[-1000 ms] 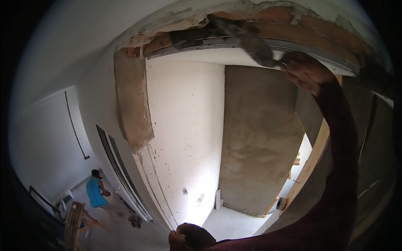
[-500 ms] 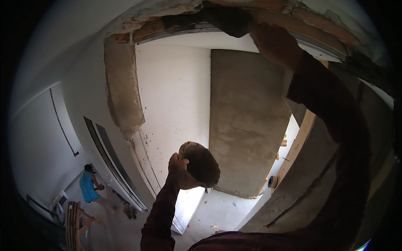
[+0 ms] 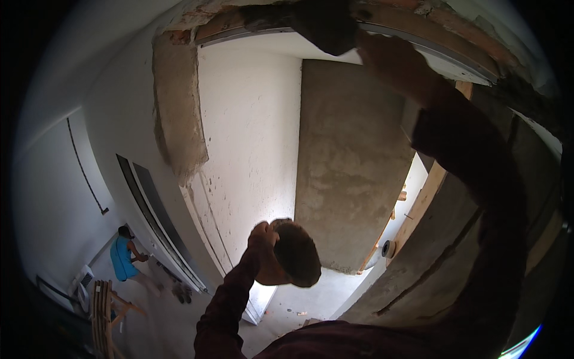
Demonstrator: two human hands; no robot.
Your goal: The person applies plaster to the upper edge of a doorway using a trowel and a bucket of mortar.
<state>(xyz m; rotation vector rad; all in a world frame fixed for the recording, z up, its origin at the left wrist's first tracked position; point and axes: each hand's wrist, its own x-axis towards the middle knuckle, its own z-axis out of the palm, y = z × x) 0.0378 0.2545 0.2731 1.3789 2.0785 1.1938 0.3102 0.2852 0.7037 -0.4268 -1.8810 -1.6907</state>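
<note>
My right hand (image 3: 391, 63) is raised to the top of the opening, closed on the handle of a dark trowel (image 3: 323, 27). The blade is against the broken underside of the lintel (image 3: 496, 51), where brick, wood and a metal strip show; its exact contact is hard to make out in shadow. Lower down at the middle, my left hand (image 3: 263, 242) grips the rim of a round container (image 3: 293, 254) with dark content, probably mortar, though this is too dark to be sure. A rough patch of grey render (image 3: 179, 96) runs down the left jamb.
A person in blue (image 3: 124, 257) bends by the wall at lower left, near a wooden trestle (image 3: 110, 311) and a sliding-door frame (image 3: 158, 215). Beyond the opening stand a white wall (image 3: 245, 137) and a rendered panel (image 3: 350, 167). A timber board (image 3: 415, 209) runs along the right.
My left hand has risen from the lower edge with the container, then dropped slightly. My right hand has moved left with the trowel since a second ago. The view has shifted.
</note>
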